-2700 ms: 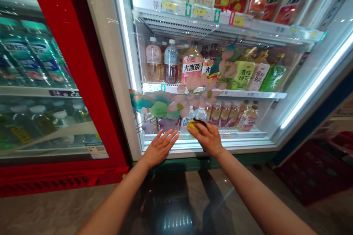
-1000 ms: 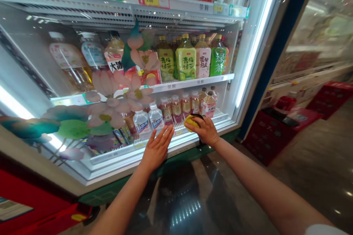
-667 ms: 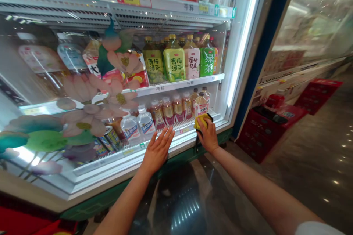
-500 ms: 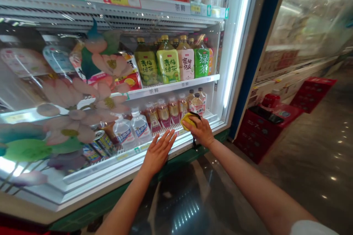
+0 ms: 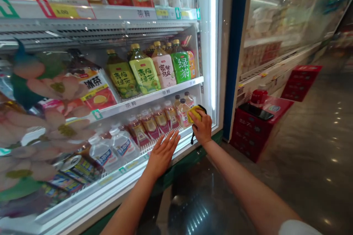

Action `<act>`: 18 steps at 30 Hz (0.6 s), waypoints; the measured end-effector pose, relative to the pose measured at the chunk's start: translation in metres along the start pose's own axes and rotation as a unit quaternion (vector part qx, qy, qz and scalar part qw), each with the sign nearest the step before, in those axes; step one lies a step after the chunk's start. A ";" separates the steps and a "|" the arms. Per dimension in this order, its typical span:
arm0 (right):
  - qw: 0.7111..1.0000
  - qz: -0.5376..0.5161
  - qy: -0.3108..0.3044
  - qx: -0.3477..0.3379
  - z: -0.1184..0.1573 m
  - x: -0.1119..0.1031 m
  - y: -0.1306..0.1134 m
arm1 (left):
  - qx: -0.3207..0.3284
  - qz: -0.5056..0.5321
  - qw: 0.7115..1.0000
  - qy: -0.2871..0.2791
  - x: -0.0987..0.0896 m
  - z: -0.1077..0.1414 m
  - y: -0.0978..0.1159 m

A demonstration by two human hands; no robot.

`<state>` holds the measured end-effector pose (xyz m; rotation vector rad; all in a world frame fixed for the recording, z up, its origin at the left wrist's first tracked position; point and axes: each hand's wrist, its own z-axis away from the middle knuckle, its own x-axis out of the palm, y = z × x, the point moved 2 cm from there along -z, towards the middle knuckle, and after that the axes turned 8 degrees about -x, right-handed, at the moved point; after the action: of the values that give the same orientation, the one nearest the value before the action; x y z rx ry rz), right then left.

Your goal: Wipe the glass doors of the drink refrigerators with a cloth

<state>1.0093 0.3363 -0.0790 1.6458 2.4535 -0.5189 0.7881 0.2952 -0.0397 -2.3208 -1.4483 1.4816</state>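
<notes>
My right hand grips a yellow sponge-like pad with a black edge and a short black cord hanging below it. The pad is against the clear front of a lit drinks cooler, low at its right side. To its left, my left hand is spread with fingers extended, at the lower part of the same front. Behind the hands, small amber-coloured bottles and clear water bottles stand on the bottom shelf. Whether the left palm presses the glass, I cannot tell.
Large tea bottles fill the middle shelf, and flower decals cover the glass at left. On the right, a red carton stack carries a red bottle and a dark phone-like slab. Shiny floor runs beyond.
The view has turned right, so the cooler appears further left. My right hand and the pad have moved right and slightly up along the glass. The left hand stays spread.
</notes>
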 end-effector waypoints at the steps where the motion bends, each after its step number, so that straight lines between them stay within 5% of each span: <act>1: 0.999 0.002 0.022 0.039 0.000 0.000 0.007 | 0.004 -0.001 1.000 -0.002 0.001 -0.004 0.001; 5: 0.975 0.022 0.089 0.203 0.018 0.005 0.012 | 0.016 -0.002 1.000 -0.002 0.004 -0.016 0.004; 12: 0.987 -0.045 0.039 0.146 -0.021 0.001 0.024 | 0.043 0.000 0.999 -0.004 0.006 -0.047 0.007; 18: 0.930 -0.042 0.087 0.355 -0.014 0.005 0.048 | 0.052 -0.005 0.999 0.010 0.006 -0.072 0.014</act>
<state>1.0525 0.3620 -0.0769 1.8725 2.6412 -1.4727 0.8506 0.3216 -0.0117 -2.2586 -1.3419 1.4887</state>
